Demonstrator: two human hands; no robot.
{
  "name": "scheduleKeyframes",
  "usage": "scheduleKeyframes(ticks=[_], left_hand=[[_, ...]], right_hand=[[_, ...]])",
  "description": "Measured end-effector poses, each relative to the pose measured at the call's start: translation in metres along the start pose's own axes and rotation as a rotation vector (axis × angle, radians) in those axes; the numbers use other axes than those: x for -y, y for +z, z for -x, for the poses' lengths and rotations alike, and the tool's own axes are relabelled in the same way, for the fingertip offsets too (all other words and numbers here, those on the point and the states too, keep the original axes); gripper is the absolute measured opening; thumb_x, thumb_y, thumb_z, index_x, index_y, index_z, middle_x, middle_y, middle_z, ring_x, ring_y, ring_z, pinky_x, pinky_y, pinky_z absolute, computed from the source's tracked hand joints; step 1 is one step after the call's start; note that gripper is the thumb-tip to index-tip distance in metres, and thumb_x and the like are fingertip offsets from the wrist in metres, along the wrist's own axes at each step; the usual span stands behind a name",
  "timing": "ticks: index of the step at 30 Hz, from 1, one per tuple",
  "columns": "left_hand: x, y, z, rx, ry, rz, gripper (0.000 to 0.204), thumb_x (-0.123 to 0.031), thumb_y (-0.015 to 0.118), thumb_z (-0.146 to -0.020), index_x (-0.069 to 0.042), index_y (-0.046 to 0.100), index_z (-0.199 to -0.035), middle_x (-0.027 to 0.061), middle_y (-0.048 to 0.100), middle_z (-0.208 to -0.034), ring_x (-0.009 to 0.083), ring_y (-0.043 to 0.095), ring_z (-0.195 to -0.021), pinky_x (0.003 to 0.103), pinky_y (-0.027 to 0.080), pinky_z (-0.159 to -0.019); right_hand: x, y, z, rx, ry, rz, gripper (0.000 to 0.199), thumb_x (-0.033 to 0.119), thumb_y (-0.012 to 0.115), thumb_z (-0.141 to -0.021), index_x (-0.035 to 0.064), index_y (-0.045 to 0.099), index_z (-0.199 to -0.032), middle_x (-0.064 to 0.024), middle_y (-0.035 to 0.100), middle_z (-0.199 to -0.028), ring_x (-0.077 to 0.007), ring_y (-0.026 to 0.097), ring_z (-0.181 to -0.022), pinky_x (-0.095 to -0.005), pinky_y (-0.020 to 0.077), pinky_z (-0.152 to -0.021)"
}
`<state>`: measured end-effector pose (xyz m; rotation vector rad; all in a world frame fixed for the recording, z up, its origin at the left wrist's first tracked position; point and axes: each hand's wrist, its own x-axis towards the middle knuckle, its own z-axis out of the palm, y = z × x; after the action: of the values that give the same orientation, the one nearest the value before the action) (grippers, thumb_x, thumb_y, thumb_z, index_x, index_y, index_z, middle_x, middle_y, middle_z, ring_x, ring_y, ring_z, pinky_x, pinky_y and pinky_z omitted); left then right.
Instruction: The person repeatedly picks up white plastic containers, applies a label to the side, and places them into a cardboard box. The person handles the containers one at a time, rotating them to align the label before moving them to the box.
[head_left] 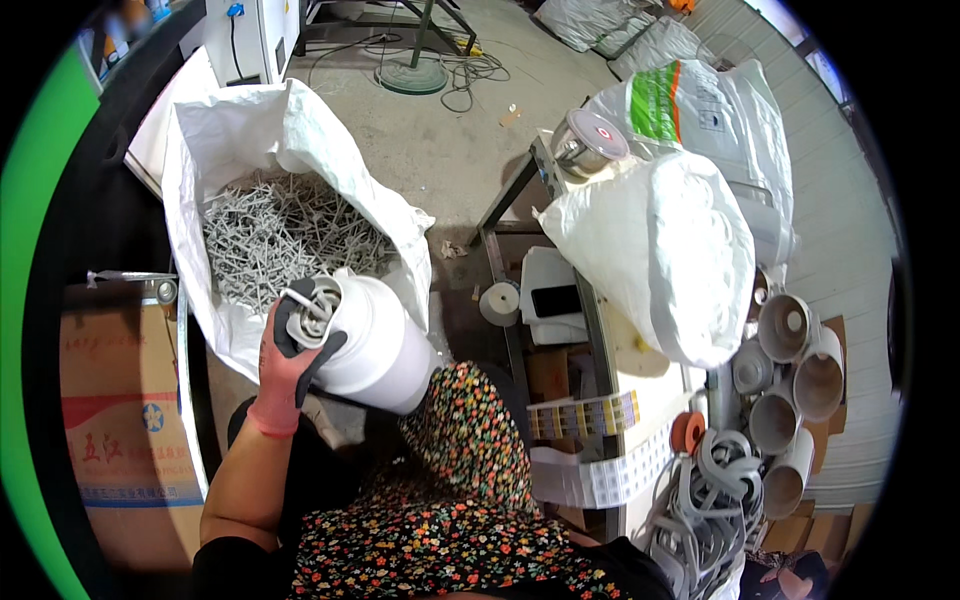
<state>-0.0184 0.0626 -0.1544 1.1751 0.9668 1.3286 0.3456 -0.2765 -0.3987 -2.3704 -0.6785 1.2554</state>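
White plastic jar [378, 340], stiff we judge: our left hand [286, 365] grips its rim, probably the surest hold.

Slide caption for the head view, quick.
Gloved left hand gripping white canister by its mouth, near sack of grey parts.

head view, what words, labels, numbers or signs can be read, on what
Brown carton: partly readable red and blue print, not copied.
White container: none visible.
White bag with green panel: print too small.
Yellow label strip: too small.
Pale label sheet: too small.
Tin lid: red mark, too small.
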Motion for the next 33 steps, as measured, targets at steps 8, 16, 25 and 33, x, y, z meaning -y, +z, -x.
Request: scheduleKeyframes(ticks=[8, 16, 25, 33], left_hand=[[0.082, -0.011, -0.044, 0.101, -0.135, 0.091, 0.078, -0.003, 0.082, -0.069, -0.002, 0.043, -0.136, 0.0122, 0.052, -0.132, 0.0240, 0.051, -0.123, 0.038, 0.041, -0.105], [0.107, 0.004, -0.053, 0.211, 0.136, -0.251, 0.080, -0.013, 0.089, -0.062, -0.010, 0.047, -0.130, 0.0191, 0.050, -0.134, 0.0355, 0.051, -0.124, 0.043, 0.045, -0.101], [0.069, -0.006, 0.032, 0.078, 0.130, -0.429, 0.080, -0.016, 0.088, -0.062, -0.005, 0.046, -0.128, 0.0240, 0.050, -0.134, 0.0400, 0.051, -0.123, 0.045, 0.042, -0.104], [0.016, -0.013, 0.090, -0.022, 0.310, -0.370, 0.069, -0.009, 0.085, -0.065, -0.002, 0.052, -0.125, 0.0164, 0.050, -0.134, 0.0320, 0.050, -0.123, 0.040, 0.041, -0.105]], right_hand=[[0.019, 0.000, -0.012, 0.057, 0.213, -0.040, 0.030, 0.018, 0.057, -0.092, 0.0050, 0.062, -0.118, -0.0140, 0.067, -0.099, -0.0272, 0.063, -0.090, -0.0382, 0.0507, -0.075], [0.055, -0.013, -0.032, 0.118, 0.228, -0.019, 0.029, 0.019, 0.057, -0.091, 0.0039, 0.064, -0.115, -0.0119, 0.067, -0.094, -0.0247, 0.063, -0.083, -0.0371, 0.0505, -0.072], [0.007, -0.008, -0.021, 0.183, 0.091, 0.033, 0.028, 0.020, 0.057, -0.091, 0.0026, 0.065, -0.112, -0.0095, 0.069, -0.088, -0.0219, 0.063, -0.076, -0.0359, 0.0502, -0.068], [-0.016, -0.058, -0.077, 0.174, -0.321, -0.088, 0.028, 0.022, 0.057, -0.091, 0.0015, 0.067, -0.109, -0.0074, 0.070, -0.083, -0.0194, 0.063, -0.070, -0.0348, 0.0499, -0.064]])
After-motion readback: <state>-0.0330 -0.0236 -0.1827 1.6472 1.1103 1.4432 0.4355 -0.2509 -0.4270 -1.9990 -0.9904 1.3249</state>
